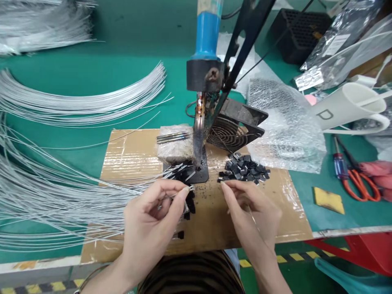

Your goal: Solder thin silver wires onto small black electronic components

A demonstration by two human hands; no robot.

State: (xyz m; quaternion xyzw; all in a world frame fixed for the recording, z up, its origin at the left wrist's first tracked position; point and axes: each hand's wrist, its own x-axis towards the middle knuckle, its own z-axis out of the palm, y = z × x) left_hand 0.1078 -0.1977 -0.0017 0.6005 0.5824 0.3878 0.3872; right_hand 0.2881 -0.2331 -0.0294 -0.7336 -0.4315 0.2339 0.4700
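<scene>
My left hand (156, 220) is closed in a pinch on a grey wire, whose bare end (191, 188) pokes out past the thumb tip. Right of it, my right hand (251, 214) has thumb and finger pressed together at the near left edge of a pile of small black connectors (245, 168). A thin strand of solder wire (253, 218) runs across that hand; whether the fingertips also hold a connector is hidden. Above and between both hands, a blue-handled soldering iron (199, 122) points down from a black stand. Wires with black connectors (190, 203) lie beside my left hand.
Loose grey wires (61, 196) spread over the left side, with a bundle (92, 104) behind. A cardboard sheet (211, 232) covers the work spot. A fan (235, 126), bubble wrap (284, 122), a mug (349, 108), a yellow sponge (328, 200) and orange-handled scissors (361, 185) stand right.
</scene>
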